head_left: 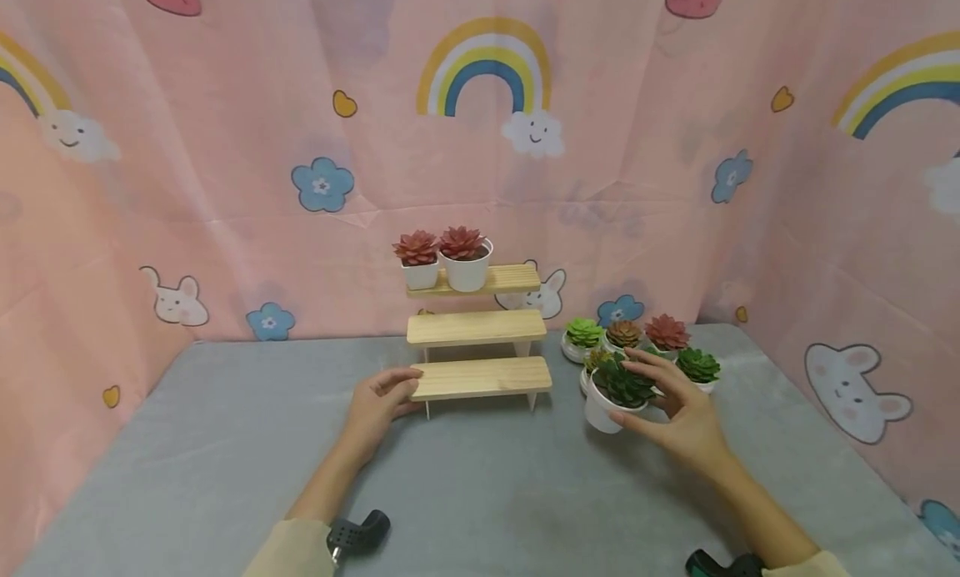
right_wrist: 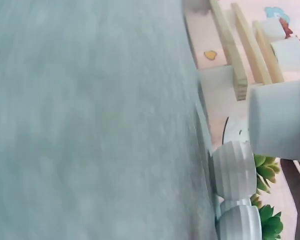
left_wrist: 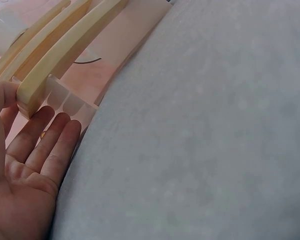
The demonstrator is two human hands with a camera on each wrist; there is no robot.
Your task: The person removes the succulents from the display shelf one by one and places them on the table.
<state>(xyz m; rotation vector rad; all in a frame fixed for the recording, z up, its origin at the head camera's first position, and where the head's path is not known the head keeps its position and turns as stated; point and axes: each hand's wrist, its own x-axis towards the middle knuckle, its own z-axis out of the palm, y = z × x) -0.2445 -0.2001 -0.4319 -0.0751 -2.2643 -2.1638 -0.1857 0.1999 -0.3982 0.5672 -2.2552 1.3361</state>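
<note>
A three-step wooden display stand (head_left: 483,378) with clear supports stands mid-table. My left hand (head_left: 382,398) pinches the left end of its lowest step; in the left wrist view some fingers (left_wrist: 55,152) stretch beneath the board, by the clear support. On the top step, toward the left, sit two red potted succulents, one in a squarish pot (head_left: 420,275) and one in a round pot (head_left: 467,273). My right hand (head_left: 686,418) grips a dark green potted succulent (head_left: 622,385), its white pot (right_wrist: 280,120) tilted and raised off the table.
Right of the stand cluster several other potted succulents, among them a light green one (head_left: 583,333), a brownish one (head_left: 623,335), a red one (head_left: 667,333) and a green one (head_left: 698,365). Behind the grey-covered table (head_left: 225,444) hangs a pink printed cloth (head_left: 615,77).
</note>
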